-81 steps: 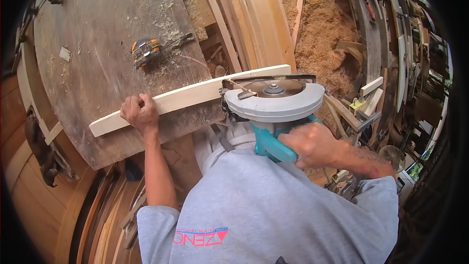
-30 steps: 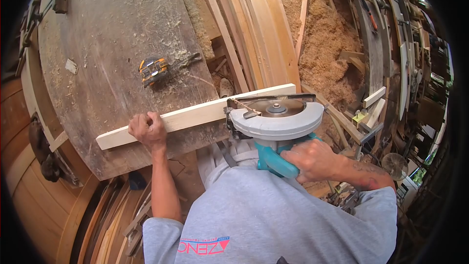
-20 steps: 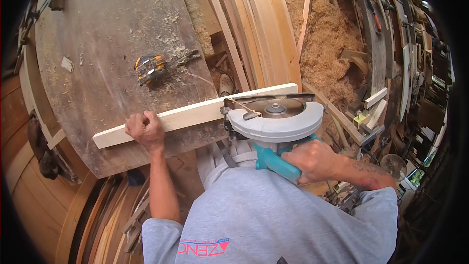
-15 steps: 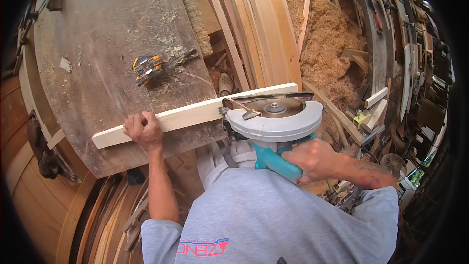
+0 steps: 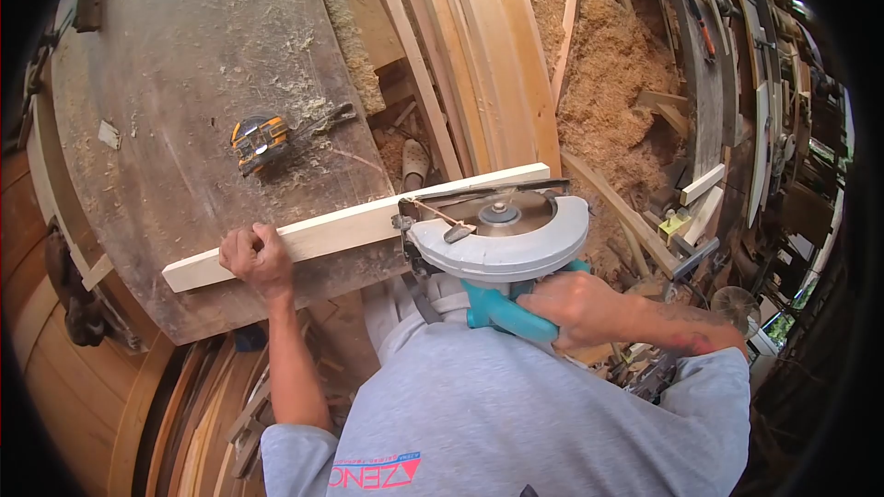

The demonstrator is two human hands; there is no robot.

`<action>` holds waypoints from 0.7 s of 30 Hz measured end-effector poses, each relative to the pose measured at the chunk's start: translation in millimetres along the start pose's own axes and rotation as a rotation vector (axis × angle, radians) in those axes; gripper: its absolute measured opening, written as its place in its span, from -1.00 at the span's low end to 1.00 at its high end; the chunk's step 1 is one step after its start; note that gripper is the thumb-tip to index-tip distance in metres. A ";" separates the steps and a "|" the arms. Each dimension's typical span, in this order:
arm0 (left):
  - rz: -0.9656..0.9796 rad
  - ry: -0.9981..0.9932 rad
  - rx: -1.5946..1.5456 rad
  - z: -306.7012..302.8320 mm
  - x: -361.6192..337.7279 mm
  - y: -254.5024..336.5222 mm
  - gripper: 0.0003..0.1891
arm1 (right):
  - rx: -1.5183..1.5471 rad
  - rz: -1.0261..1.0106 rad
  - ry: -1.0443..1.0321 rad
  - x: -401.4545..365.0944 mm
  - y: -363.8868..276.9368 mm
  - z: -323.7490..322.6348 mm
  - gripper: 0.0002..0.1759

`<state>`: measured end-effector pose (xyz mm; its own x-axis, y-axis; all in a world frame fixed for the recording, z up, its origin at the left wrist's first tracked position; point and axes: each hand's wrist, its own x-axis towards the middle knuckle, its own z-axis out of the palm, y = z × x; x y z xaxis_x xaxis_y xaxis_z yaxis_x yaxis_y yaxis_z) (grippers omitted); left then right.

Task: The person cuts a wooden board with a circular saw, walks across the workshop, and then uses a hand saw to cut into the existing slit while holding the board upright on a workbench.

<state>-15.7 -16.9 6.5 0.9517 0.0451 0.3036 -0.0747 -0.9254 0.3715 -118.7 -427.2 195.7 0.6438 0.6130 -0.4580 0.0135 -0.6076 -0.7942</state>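
A pale wooden strip [image 5: 345, 231] lies across the front edge of the workbench, its right end sticking out past the bench. My left hand [image 5: 257, 260] is closed on the strip near its left end. My right hand [image 5: 573, 309] grips the teal handle of a circular saw [image 5: 502, 244]. The saw sits against the right part of the strip, its round blade showing inside the grey guard. A small cord crosses the guard's left side. Whether the blade is turning cannot be made out.
On the dusty workbench [image 5: 184, 129] lie a yellow and black tape measure [image 5: 260, 140] and a dark tool beside it. Long boards [image 5: 502, 55] stand beyond the bench. A heap of shavings [image 5: 603, 74] and wood scraps are at the right.
The view has shifted slightly, so bench, strip, saw and hands all appear a little further left and lower. Both hands keep their holds.
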 end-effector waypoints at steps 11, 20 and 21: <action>-0.001 -0.027 0.008 0.0 -0.2 -3.2 -0.72 | -0.020 0.088 -0.206 11.1 -10.5 -3.1 -0.71; 0.009 -0.024 0.003 -6.4 2.2 5.2 -0.72 | 0.006 0.230 -0.332 20.9 -40.1 -10.4 -0.75; 0.008 -0.019 0.001 -6.5 2.4 5.8 -0.72 | -0.034 0.213 -0.255 20.7 -43.3 -7.9 -0.74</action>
<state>-15.8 -19.8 15.0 0.9567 0.0306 0.2893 -0.0817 -0.9261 0.3683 -100.0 -392.2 223.8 0.4226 0.5742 -0.7012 -0.0729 -0.7497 -0.6578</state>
